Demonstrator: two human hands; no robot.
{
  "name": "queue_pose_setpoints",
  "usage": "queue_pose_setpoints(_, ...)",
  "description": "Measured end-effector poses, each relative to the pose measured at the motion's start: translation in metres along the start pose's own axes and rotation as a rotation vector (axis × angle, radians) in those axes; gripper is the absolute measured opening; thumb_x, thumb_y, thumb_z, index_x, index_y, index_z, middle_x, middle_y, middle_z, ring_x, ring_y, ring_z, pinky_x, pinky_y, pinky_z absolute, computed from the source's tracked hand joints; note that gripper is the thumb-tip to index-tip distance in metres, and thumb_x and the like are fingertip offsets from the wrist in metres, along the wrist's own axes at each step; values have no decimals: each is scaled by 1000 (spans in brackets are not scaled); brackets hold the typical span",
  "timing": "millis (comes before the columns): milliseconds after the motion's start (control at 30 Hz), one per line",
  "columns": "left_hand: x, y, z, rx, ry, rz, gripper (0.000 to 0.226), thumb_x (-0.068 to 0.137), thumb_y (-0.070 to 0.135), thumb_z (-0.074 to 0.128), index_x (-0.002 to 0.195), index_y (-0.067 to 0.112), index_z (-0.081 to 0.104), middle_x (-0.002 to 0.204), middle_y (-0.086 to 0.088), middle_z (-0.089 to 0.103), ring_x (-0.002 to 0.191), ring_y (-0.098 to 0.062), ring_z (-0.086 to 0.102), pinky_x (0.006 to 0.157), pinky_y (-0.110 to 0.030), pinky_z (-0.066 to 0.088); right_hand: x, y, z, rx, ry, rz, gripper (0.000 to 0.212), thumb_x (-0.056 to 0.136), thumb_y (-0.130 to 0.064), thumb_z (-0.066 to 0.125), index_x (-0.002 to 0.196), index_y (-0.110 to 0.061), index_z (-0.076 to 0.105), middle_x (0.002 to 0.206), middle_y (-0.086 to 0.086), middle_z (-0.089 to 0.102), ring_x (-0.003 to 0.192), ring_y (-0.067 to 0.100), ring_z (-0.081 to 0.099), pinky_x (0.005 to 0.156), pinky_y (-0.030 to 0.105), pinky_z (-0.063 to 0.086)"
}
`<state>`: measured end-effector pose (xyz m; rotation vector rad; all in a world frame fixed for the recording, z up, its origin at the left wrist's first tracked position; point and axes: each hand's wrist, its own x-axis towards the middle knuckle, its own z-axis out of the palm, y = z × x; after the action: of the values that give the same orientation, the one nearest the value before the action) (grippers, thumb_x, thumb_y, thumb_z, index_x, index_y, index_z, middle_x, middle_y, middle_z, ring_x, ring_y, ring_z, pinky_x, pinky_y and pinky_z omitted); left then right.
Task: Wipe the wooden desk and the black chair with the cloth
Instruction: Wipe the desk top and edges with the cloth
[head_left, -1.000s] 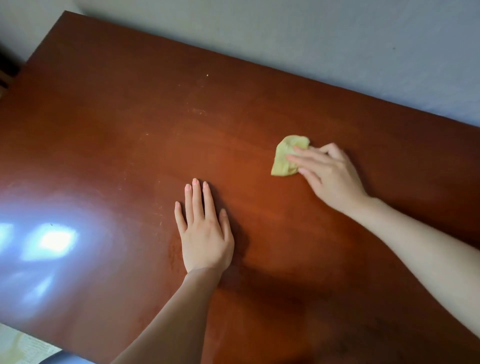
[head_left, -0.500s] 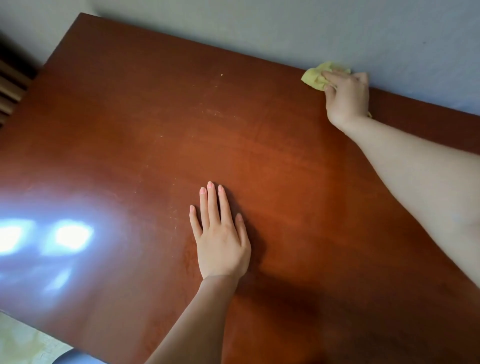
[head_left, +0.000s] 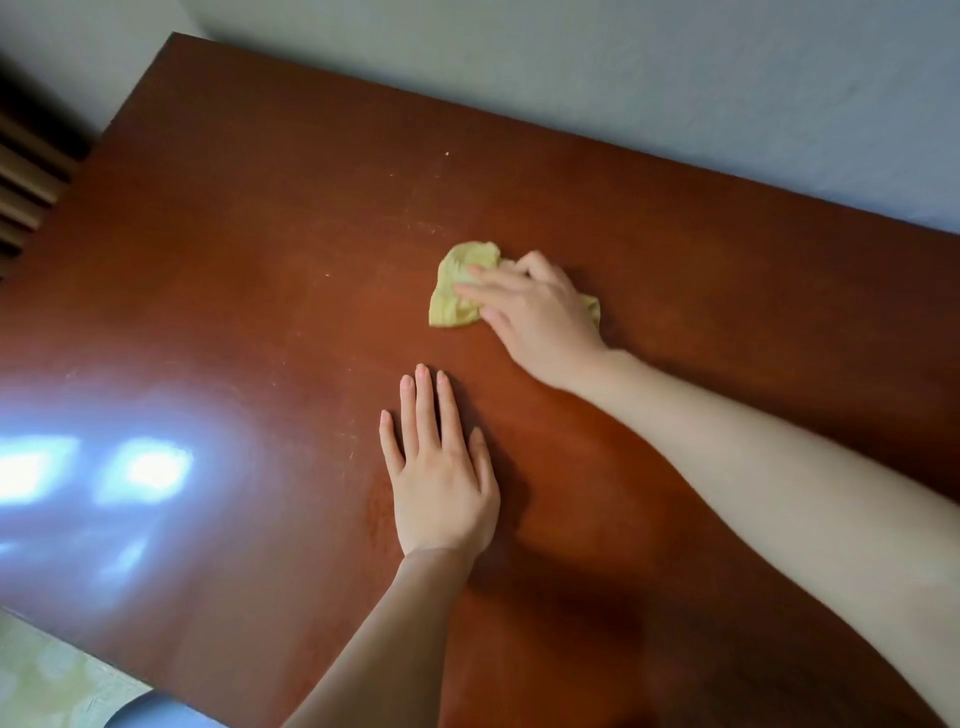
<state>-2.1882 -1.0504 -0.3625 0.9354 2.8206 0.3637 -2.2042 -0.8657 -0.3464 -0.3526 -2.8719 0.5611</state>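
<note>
cloth (head_left: 457, 293) crumpled, yellow | right hand (head_left: 540, 317) presses it | left hand (head_left: 441, 478) flat on glossy desk (head_left: 260, 249)

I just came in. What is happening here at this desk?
A person is wiping the wooden desk with a yellow cloth. The right hand presses the crumpled cloth onto the middle of the desk top, with the fingers laid over it. The left hand lies flat on the desk, closer to the person, and holds nothing. A few pale specks show on the far part of the desk. The black chair is not in view.
</note>
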Motion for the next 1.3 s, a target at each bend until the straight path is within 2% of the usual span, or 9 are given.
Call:
queue_pose_setpoints(167, 0, 0, -1, -3, 7, 4, 60, 97, 36, 12, 151, 10, 14, 159, -7, 11, 147, -19, 0, 119, -41, 0, -60, -16, -6, -12, 31, 4, 34, 88, -13, 62, 121, -18, 65, 124, 0, 63, 91, 27, 55, 81, 40, 48)
queue_pose_setpoints(400, 0, 0, -1, -2, 13, 5, 60, 97, 38, 10, 151, 12, 13, 159, -5, 10, 147, -18, 0, 119, -39, -1, -105, 20, -25, -147, 179, 254, 33, 86, -12, 65, 119, -18, 67, 122, 0, 64, 80, 27, 52, 70, 39, 47)
queue_pose_setpoints(667, -1, 0, 0, -13, 12, 12, 60, 97, 36, 12, 151, 11, 12, 159, -6, 9, 147, -18, -1, 119, -40, 0, -54, 103, -49, -224, 258, 603, 36, 97, -19, 46, 131, -24, 55, 136, -1, 54, 102, 33, 44, 84, 38, 36)
queue_pose_setpoints(800, -1, 1, 0, -12, 4, 14, 59, 97, 35, 13, 151, 10, 15, 159, -7, 11, 146, -20, 0, 119, -43, 3, -14, 124, -51, -174, 303, 728, 37, 99, -16, 42, 135, -20, 52, 139, 1, 50, 114, 31, 41, 94, 30, 34)
queue_pose_setpoints(867, -2, 2, 0, -5, 1, 14, 59, 98, 36, 13, 150, 10, 14, 159, -8, 11, 147, -21, 0, 119, -43, 4, 8, 125, -48, -150, 283, 719, 38, 99, -16, 41, 135, -18, 51, 140, 2, 49, 118, 31, 40, 97, 28, 31)
queue_pose_setpoints(1000, -1, 0, 1, -4, -10, 11, 57, 98, 36, 12, 150, 12, 8, 159, -6, 7, 147, -21, -2, 119, -43, 2, 53, 112, -38, -165, 148, 609, 39, 100, -15, 38, 138, -20, 47, 144, 3, 44, 122, 32, 36, 101, 36, 33)
queue_pose_setpoints(1167, -1, 1, 0, 13, -7, 8, 57, 99, 34, 16, 150, 10, 15, 159, -7, 11, 146, -21, 0, 118, -44, 5, 93, 75, -21, -142, 9, 446, 40, 101, -16, 36, 139, -21, 45, 147, 2, 40, 122, 32, 35, 103, 40, 33)
queue_pose_setpoints(1300, 0, 0, -1, 12, -7, 2, 57, 99, 34, 17, 150, 10, 18, 158, -8, 15, 146, -22, 3, 117, -44, 6, 96, 27, -1, -82, -60, 231, 39, 99, -18, 39, 136, -26, 49, 146, -3, 42, 121, 29, 37, 101, 40, 34)
